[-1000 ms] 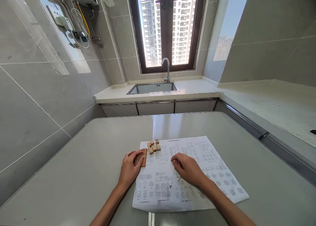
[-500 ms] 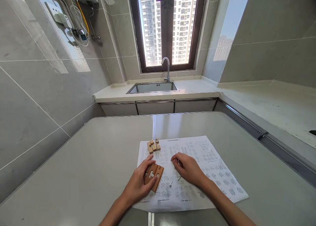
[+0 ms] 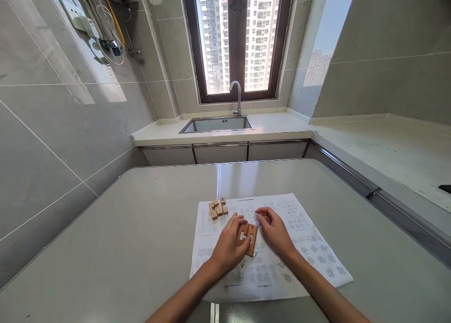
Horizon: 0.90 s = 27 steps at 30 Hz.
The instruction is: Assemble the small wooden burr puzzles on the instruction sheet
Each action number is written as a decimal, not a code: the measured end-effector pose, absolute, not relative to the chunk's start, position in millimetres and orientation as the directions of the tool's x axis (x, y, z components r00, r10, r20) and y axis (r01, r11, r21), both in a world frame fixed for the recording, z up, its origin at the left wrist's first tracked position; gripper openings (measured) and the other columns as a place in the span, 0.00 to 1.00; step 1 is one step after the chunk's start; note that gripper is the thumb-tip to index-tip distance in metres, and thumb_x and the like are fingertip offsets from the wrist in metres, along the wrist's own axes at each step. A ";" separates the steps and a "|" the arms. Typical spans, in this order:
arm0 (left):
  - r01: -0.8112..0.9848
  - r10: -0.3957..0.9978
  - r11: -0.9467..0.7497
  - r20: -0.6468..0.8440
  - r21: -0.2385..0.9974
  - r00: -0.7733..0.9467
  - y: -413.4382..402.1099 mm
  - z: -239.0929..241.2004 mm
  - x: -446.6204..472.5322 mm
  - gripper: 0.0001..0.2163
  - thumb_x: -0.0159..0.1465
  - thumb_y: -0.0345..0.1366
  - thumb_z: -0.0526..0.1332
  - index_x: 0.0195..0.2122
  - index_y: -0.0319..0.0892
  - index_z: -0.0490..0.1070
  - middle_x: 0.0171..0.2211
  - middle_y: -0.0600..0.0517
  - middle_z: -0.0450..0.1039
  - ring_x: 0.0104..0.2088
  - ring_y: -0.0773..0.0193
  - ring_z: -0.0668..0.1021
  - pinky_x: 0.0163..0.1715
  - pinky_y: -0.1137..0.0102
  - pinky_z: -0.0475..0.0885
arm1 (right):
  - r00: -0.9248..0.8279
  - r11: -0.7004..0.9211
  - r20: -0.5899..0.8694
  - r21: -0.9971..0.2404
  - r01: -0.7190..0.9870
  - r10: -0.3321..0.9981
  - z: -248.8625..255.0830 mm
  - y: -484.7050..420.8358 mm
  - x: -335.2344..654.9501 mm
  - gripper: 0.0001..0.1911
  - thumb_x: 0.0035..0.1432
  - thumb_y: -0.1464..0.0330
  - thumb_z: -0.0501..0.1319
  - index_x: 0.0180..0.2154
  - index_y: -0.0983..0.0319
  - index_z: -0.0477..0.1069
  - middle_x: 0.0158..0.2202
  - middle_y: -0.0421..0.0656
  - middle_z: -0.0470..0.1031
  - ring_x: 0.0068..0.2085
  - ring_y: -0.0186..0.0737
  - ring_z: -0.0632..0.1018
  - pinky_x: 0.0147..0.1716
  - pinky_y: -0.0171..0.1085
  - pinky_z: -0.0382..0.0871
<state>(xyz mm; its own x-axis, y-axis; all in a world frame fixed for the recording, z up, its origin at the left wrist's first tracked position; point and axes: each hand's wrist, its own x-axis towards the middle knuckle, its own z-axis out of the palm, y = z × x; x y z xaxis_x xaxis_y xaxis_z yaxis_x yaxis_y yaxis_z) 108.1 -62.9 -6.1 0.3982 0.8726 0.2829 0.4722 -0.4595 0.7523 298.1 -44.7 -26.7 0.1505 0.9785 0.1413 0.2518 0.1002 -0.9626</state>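
Two flat brown wooden puzzle pieces (image 3: 247, 237), numbered and notched, lie side by side on a printed paper sheet (image 3: 299, 248). My left hand (image 3: 227, 248) rests over their left side with fingers curled onto them. My right hand (image 3: 275, 231) sits just right of them, fingers bent, its fingertips close to the pieces' upper edge. A cluster of several lighter wooden blocks (image 3: 218, 208) stands at the sheet's far left corner, clear of both hands.
The sheet lies on a grey table (image 3: 141, 238) with a seam down its middle. Beyond it are a counter with a steel sink (image 3: 215, 124) and tap (image 3: 237, 96) under a window. Tiled walls stand left and right.
My left hand has slid the two brown pieces from the sheet's left edge rightward to its middle. My right hand has shifted slightly forward and now flanks them.
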 end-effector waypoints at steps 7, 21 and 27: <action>0.382 0.926 -0.370 0.301 0.847 0.229 -35.6 -7.1 124.9 0.11 0.69 0.29 0.59 0.51 0.45 0.72 0.58 0.43 0.75 0.63 0.51 0.74 0.64 0.51 0.68 | 0.194 0.120 0.175 -0.957 0.265 0.965 -27.6 -44.6 297.4 0.12 0.64 0.59 0.57 0.43 0.59 0.72 0.38 0.46 0.79 0.39 0.48 0.79 0.38 0.43 0.74; 0.649 0.765 -0.635 0.456 0.419 0.454 -49.0 20.0 76.9 0.06 0.65 0.33 0.62 0.43 0.46 0.72 0.43 0.47 0.73 0.46 0.52 0.77 0.48 0.57 0.76 | -0.306 0.293 0.148 -0.807 0.512 0.941 -7.1 -49.8 324.8 0.49 0.43 0.60 0.77 0.65 0.53 0.60 0.59 0.48 0.66 0.60 0.56 0.69 0.60 0.53 0.67; 0.736 0.782 -0.594 0.450 0.326 0.432 -47.2 16.5 74.0 0.02 0.66 0.36 0.63 0.38 0.46 0.70 0.40 0.47 0.72 0.43 0.51 0.75 0.43 0.56 0.75 | -0.237 0.304 0.205 -0.791 0.532 0.950 -15.9 -45.7 325.2 0.46 0.47 0.61 0.75 0.64 0.56 0.60 0.56 0.47 0.69 0.58 0.53 0.71 0.60 0.52 0.67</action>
<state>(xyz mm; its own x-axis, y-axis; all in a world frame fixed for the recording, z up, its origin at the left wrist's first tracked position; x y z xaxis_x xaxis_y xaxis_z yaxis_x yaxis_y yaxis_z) 74.0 -47.2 16.5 0.4320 0.7817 0.4498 0.7356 -0.5939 0.3257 325.2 -45.7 -15.9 -0.2373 0.9496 0.2051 0.5317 0.3036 -0.7906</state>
